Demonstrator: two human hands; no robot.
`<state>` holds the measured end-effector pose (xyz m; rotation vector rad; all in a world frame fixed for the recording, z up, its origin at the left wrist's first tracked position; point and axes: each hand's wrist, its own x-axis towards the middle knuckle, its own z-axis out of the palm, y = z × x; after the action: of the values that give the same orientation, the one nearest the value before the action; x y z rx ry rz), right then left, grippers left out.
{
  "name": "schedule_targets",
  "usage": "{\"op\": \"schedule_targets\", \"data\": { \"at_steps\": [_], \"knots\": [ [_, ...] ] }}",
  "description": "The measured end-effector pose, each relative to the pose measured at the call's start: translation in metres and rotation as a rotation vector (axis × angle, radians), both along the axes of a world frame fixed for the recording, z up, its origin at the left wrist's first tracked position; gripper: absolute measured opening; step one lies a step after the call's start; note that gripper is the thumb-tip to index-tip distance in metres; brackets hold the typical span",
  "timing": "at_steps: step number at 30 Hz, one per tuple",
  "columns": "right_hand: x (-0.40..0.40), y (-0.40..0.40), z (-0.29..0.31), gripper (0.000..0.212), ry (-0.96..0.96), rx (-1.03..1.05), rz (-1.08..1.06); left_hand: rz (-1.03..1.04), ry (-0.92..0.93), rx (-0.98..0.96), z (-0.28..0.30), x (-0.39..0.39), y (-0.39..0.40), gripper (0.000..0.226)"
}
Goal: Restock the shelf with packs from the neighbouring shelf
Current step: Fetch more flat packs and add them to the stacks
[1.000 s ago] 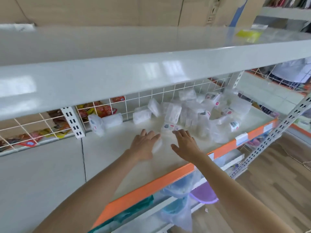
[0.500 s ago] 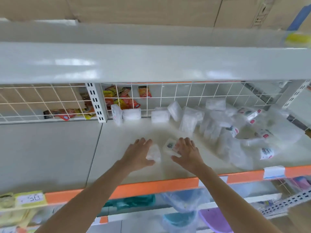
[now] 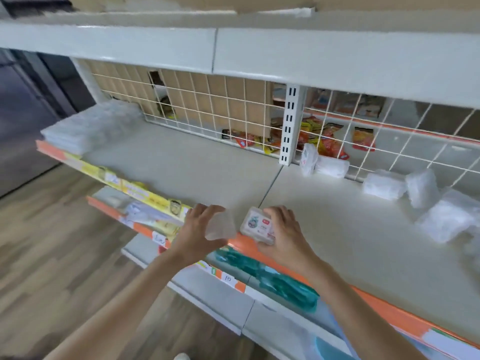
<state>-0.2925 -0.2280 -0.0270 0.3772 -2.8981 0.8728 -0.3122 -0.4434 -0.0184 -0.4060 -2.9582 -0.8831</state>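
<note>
Two packs ride at my six o'clock, my left hand [image 3: 197, 233] gripping a clear pack [image 3: 220, 226], my right hand [image 3: 284, 233] gripping a labelled pack [image 3: 258, 226], carried low over the seam toward the bare shelf [image 3: 181, 165] at eleven.

The left hand [image 3: 198, 233] holds a clear pack [image 3: 220, 226] over the front edge of the left shelf [image 3: 181, 162]; just to its right, the right hand [image 3: 285, 233] holds a labelled pack [image 3: 257, 226] at the seam between that shelf and the right shelf [image 3: 337, 229]; loose packs [image 3: 426, 201] lie along the back and far right of the right shelf; a flat stack of bags [image 3: 91, 128] sits on the left shelf's far-left end; a wire grid [image 3: 220, 110] stands behind both shelves, with snack packets [image 3: 324, 141] behind it; a lower shelf [image 3: 220, 294] lies beneath.
</note>
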Motion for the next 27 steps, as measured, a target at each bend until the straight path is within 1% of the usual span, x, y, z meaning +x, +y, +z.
{"op": "schedule_targets", "data": {
  "at_steps": [4, 7, 10, 14, 19, 22, 25, 27],
  "knots": [
    [-0.016, -0.057, 0.002, 0.061, 0.021, -0.006, 0.079, 0.119, -0.001, 0.004, -0.004, 0.006, -0.06, 0.066],
    [-0.029, -0.108, 0.003, 0.06, 0.019, -0.009, 0.125, 0.171, 0.015, 0.017, -0.004, 0.002, -0.107, 0.066],
    [-0.038, -0.165, 0.004, 0.065, 0.049, -0.026, 0.153, 0.202, 0.018, 0.055, -0.005, -0.002, -0.158, 0.066],
    [-0.057, -0.245, -0.001, 0.063, 0.074, -0.031, 0.189, 0.233, 0.015, 0.09, -0.005, -0.01, -0.235, 0.068],
    [-0.073, -0.339, -0.009, 0.06, 0.022, -0.081, 0.22, 0.267, 0.024, 0.06, -0.004, -0.022, -0.322, 0.068],
    [-0.085, -0.371, -0.011, 0.061, -0.02, -0.077, 0.214, 0.278, 0.032, 0.068, -0.006, -0.03, -0.359, 0.069],
    [-0.112, -0.386, -0.007, 0.068, 0.01, -0.066, 0.179, 0.309, 0.048, 0.091, -0.014, -0.046, -0.383, 0.07],
    [-0.13, -0.393, -0.006, 0.066, 0.017, -0.062, 0.163, 0.321, 0.047, 0.096, -0.021, -0.059, -0.39, 0.069]
  ]
}}
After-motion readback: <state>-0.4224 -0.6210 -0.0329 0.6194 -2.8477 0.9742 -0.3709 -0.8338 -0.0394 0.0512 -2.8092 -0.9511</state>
